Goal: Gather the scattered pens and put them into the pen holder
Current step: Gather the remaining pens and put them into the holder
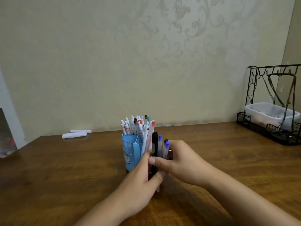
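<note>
Blue holder (130, 154) mid-counter (65, 168), stuffed with white pens (138, 126). Just right of it, both hands, left (143, 180) and right (180, 162), together grip an upright pen bundle (158, 146): black, blue-capped.

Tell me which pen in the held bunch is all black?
The black pen, leftmost and tallest in the bunch; the others are translucent with blue or dark caps.

Blue translucent plastic pen holder (130, 154) crowded with white pens (138, 125) on brown wooden table (65, 168), left hand (143, 178) and right hand (179, 162) gripping upright bundle of black and blue-capped pens (158, 145) beside it, black wire rack (268, 101) far right.
</note>
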